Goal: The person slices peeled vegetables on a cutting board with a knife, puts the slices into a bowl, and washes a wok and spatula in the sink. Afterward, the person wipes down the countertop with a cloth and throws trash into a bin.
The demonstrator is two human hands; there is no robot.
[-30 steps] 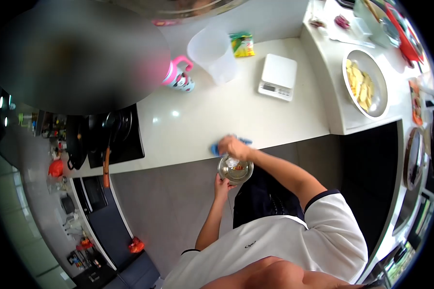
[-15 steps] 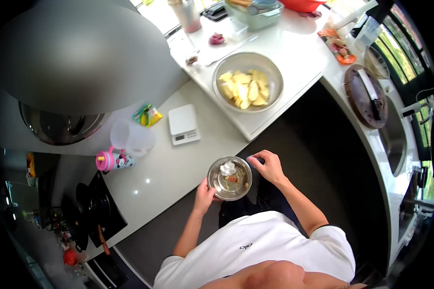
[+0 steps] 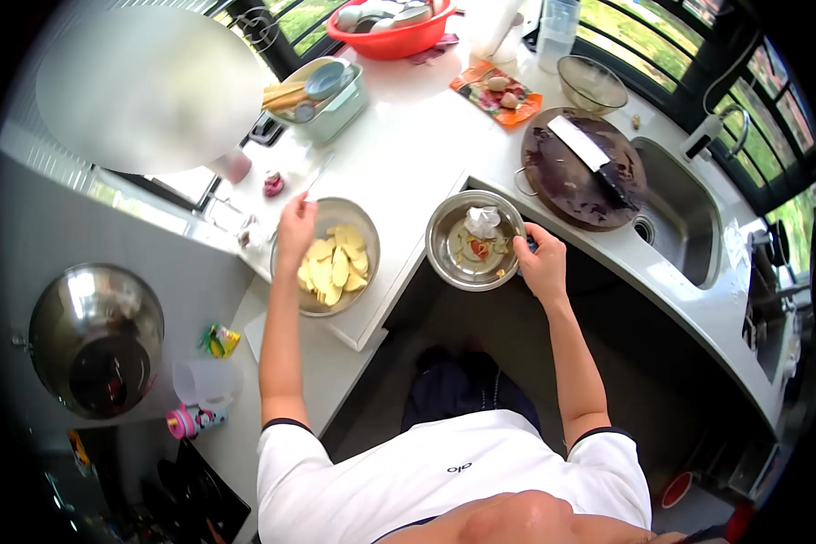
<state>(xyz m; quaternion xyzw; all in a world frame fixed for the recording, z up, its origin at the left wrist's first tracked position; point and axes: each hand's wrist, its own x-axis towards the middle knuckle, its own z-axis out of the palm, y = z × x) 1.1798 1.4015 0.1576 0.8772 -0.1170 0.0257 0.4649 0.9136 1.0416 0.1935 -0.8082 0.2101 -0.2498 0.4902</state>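
My right hand point(image 3: 542, 263) grips the rim of a steel bowl point(image 3: 440, 263), thumb and fingers closed on its right side. Crumpled white material point(image 3: 481, 222) and some scraps lie inside the bowl, which is held beside the counter corner. My left hand point(image 3: 296, 227) is over the left rim of a metal strainer bowl point(image 3: 372, 238) of pale yellow slices point(image 3: 338, 265), apparently potato. Its fingers are curled together at the near end of a thin pale strip point(image 3: 320, 170). Whether they hold the strip is hard to make out.
A round chopping board point(image 3: 539, 150) with a cleaver point(image 3: 580, 143) stands by the sink point(image 3: 698, 238). Behind are an orange packet point(image 3: 470, 86), a glass bowl point(image 3: 598, 83), a red basin point(image 3: 399, 41) and a green utensil container point(image 3: 340, 113). A large range hood overhangs the left.
The view has swung right. My right hand has taken the steel bowl's rim and carried it towards the sink side. My left hand has left the bowl and reached over the strainer bowl.
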